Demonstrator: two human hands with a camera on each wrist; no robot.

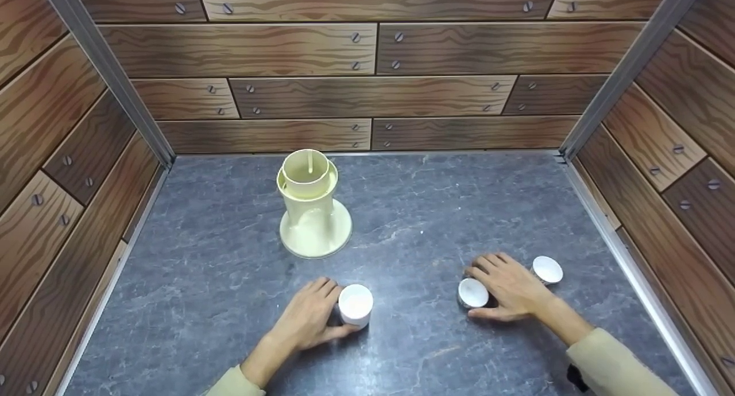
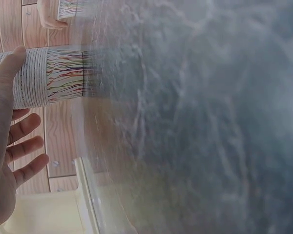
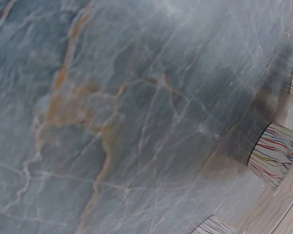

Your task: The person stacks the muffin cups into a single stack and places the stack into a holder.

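My left hand (image 1: 310,315) holds a stack of white cups (image 1: 356,305) that stands on the table. In the left wrist view the stack (image 2: 31,78) shows many close rims above a band of coloured wavy lines; the thumb lies across it and the other fingers spread behind and beside it. Farther right, my right hand (image 1: 508,287) has its thumb and fingers around a white cup (image 1: 473,293). In the right wrist view fingertips touch this cup (image 3: 276,153), which bears coloured lines. Beyond that hand stands another white cup (image 1: 547,270).
A pale yellow holder (image 1: 316,235) with a round base and a tube-like top stands at the back left. The grey marbled table (image 1: 413,212) is bounded by wood-patterned walls (image 1: 373,97) and metal edge strips (image 1: 631,275).
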